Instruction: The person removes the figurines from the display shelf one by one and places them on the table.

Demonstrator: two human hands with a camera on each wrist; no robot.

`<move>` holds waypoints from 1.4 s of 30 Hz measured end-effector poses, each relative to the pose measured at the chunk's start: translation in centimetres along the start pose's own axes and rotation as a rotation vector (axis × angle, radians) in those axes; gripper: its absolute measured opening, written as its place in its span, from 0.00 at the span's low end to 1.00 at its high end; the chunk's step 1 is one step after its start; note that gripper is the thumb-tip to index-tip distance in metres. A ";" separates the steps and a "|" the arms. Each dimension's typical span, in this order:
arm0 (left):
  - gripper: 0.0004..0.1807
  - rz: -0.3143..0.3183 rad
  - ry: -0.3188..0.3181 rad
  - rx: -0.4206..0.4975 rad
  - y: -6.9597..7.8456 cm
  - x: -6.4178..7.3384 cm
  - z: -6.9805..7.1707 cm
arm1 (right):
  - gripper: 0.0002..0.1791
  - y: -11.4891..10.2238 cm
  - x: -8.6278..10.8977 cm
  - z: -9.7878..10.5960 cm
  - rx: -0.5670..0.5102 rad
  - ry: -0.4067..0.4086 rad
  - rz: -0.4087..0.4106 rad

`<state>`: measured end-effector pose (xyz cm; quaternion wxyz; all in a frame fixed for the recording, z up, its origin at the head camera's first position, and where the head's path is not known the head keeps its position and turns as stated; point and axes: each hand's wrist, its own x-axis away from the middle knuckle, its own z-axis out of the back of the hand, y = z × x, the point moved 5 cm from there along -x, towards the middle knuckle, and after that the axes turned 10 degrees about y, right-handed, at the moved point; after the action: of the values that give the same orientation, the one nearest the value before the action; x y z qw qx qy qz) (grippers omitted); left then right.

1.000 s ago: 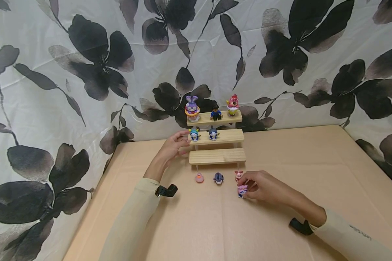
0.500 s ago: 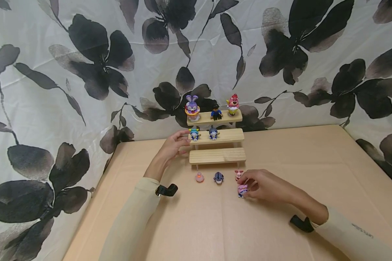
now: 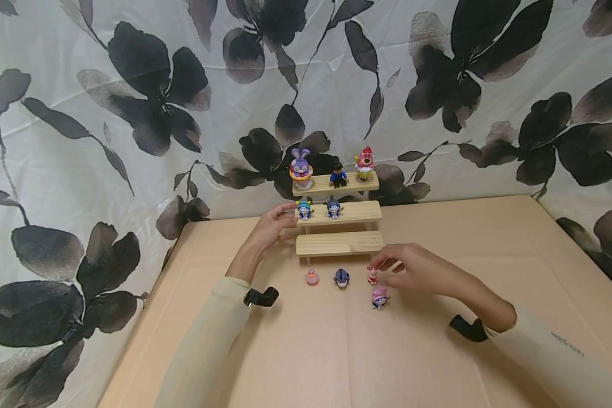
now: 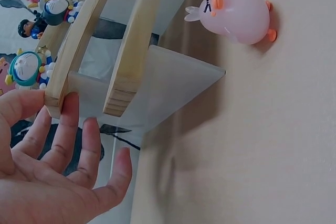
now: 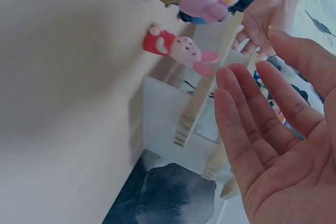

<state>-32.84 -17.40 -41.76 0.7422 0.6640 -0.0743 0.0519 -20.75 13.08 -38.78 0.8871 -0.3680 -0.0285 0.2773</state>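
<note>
My left hand (image 3: 266, 231) holds the left end of the middle step of a three-tier wooden display stand (image 3: 339, 245), thumb on top and fingertips underneath in the left wrist view. My right hand (image 3: 420, 271) hovers by a small pink piglet figurine (image 3: 372, 276) in red; the right wrist view shows its fingers fairly straight with nothing between them. Just in front of the piglet stands a pink-hooded figurine (image 3: 379, 298) with a blue-and-white face. A pink duck figurine (image 4: 241, 17) and a blue-grey donkey figurine (image 3: 341, 277) stand in line left of the piglet.
The top step bears a purple rabbit figurine (image 3: 300, 169), a blue-clad toy man (image 3: 338, 177) and a pink bear figurine (image 3: 364, 164). Two blue figurines (image 3: 334, 208) occupy the middle step. Behind the table (image 3: 306, 351) hangs a floral cloth (image 3: 336, 73).
My right hand has let go of the pink-hooded figurine, which stays standing on the table, and has moved away from me to the piglet. The left hand keeps its place on the stand.
</note>
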 end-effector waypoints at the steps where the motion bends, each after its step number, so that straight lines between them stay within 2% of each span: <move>1: 0.26 0.001 0.002 0.001 0.0 0.0 0.0 | 0.13 -0.1 -0.2 0.1 0.003 0.005 -0.007; 16: 0.26 -0.002 -0.001 -0.003 0.0 0.1 0.0 | 0.12 -0.9 -3.3 1.3 -0.047 0.080 0.021; 33: 0.27 0.009 -0.006 0.005 0.0 0.0 -0.1 | 0.11 -1.2 -6.0 1.9 -0.067 0.243 0.036; 42: 0.26 0.010 -0.003 0.008 0.1 0.1 -0.1 | 0.12 -1.3 -7.0 2.2 -0.089 0.326 0.010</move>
<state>-32.74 -17.29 -41.65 0.7391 0.6667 -0.0785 0.0551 -26.63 10.14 -35.27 0.8614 -0.4469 0.1057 0.2168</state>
